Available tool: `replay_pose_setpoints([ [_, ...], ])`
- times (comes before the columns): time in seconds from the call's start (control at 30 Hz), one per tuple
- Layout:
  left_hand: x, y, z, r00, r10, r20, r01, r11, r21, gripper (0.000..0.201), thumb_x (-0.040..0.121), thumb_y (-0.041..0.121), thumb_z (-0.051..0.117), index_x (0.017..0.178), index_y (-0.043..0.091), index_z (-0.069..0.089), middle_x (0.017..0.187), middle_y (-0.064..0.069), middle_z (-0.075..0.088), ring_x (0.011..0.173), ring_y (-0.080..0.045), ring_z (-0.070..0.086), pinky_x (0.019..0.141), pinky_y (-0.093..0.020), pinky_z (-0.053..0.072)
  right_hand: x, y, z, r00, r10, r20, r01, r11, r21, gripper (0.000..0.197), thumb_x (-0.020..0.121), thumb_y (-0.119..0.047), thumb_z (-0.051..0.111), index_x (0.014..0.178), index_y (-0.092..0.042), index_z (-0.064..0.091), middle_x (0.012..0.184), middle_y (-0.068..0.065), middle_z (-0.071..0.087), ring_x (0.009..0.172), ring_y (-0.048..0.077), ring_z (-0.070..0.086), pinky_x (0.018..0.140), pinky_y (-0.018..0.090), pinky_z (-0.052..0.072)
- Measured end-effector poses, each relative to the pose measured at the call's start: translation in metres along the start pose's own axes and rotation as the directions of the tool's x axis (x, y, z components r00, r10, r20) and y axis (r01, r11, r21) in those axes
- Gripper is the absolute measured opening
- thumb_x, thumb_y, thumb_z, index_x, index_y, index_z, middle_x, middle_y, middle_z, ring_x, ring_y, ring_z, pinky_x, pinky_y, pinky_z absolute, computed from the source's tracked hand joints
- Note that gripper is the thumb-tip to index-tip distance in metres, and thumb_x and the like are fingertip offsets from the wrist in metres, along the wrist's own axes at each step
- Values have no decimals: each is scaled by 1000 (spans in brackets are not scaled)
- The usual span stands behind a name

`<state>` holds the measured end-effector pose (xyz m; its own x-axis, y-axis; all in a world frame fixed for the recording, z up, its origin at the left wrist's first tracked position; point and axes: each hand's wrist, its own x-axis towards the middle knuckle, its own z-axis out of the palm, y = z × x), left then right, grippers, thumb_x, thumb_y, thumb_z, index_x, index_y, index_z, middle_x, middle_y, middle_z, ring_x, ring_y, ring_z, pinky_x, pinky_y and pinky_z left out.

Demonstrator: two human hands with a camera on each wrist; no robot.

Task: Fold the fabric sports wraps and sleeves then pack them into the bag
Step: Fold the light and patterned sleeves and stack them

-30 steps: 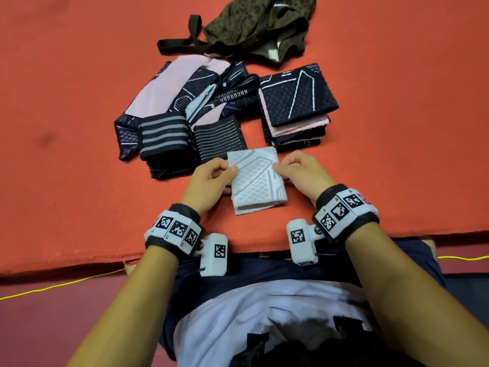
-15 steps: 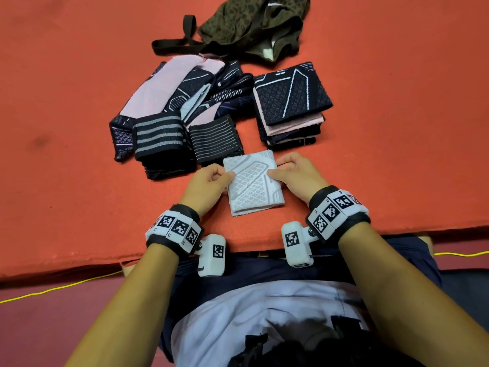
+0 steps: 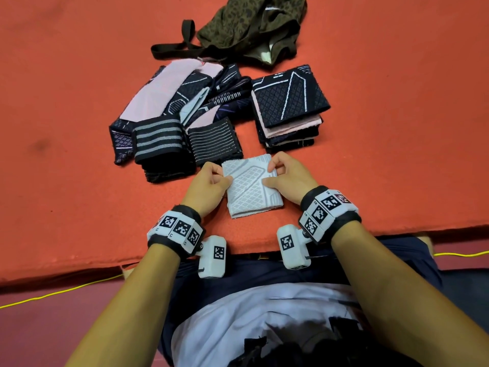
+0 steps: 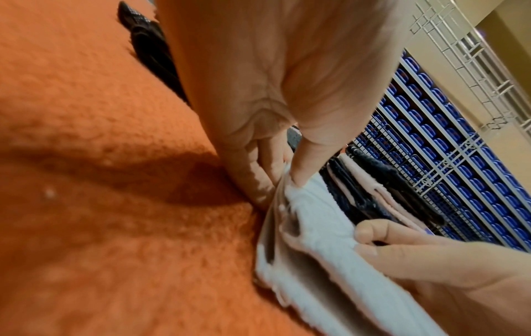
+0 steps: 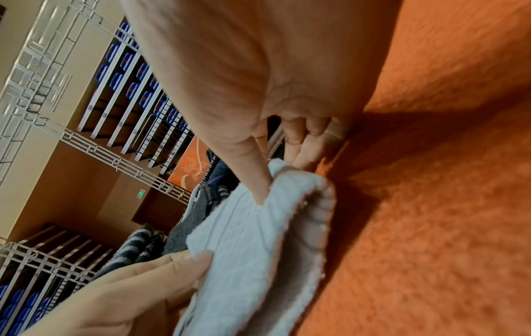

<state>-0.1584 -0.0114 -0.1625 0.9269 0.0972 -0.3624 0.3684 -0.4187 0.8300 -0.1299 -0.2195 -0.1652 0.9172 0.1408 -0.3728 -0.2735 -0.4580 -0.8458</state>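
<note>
A folded white sleeve (image 3: pixel 251 188) is held on the orange mat (image 3: pixel 79 102), just in front of the person's body. Its left edge is pinched by the left hand (image 3: pixel 209 188), thumb on top and fingers curled beneath; its right edge is gripped the same way by the right hand (image 3: pixel 287 178). Just beyond it, a stack of folded dark and pink sleeves (image 3: pixel 288 109) is seen to the right, and a loose pile of striped wraps (image 3: pixel 169 133) and unfolded sleeves to the left. The olive patterned bag (image 3: pixel 251 25) is laid farther back, its black strap (image 3: pixel 180 46) spread over the mat.
</note>
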Motion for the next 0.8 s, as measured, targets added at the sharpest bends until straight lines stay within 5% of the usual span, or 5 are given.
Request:
replay_pose_setpoints([
  [0.13, 0, -1, 3, 995, 95, -5, -95, 995, 0, 22, 96, 13, 60, 88, 20, 41, 61, -1, 44, 54, -16, 39, 53, -30, 37, -1, 1, -2, 1000, -24, 8, 24, 999, -48, 21, 83, -7, 72, 93, -22, 62, 82, -17, 46, 69, 1, 47, 60, 22, 36],
  [0.27, -1, 7, 11, 987, 133, 90, -130, 991, -40, 20, 93, 4, 63, 92, 18, 48, 69, 4, 58, 56, -14, 56, 58, -35, 50, 0, 2, -10, 999, -10, -41, 7, 998, -64, 24, 82, -8, 71, 96, -27, 65, 97, -6, 56, 73, 10, 56, 63, 26, 44],
  [0.4, 5, 22, 27, 970, 105, 219, -102, 994, -22, 35, 86, 2, 72, 108, 21, 53, 97, -6, 68, 85, -26, 72, 76, -45, 61, 1, 3, -33, 995, -6, -99, -4, 995, -102, 28, 81, -5, 71, 97, -28, 67, 92, -9, 57, 73, 12, 56, 62, 27, 45],
  [0.67, 33, 58, 64, 940, 161, 300, -219, 961, 171, 40, 83, 9, 75, 117, 24, 58, 83, 8, 59, 68, -6, 58, 71, -24, 49, 7, 11, -76, 963, 55, -262, -125, 958, -258, 31, 79, -4, 66, 93, -32, 66, 86, -3, 61, 69, 16, 56, 53, 24, 39],
  [0.8, 39, 60, 66, 938, 158, 310, -252, 923, 291, 36, 83, 19, 77, 114, 23, 60, 80, -1, 67, 64, -13, 63, 74, -35, 59, 10, 14, -72, 953, 60, -297, -163, 928, -335, 34, 80, -1, 61, 93, -33, 63, 114, 4, 52, 95, 23, 56, 73, 25, 39],
])
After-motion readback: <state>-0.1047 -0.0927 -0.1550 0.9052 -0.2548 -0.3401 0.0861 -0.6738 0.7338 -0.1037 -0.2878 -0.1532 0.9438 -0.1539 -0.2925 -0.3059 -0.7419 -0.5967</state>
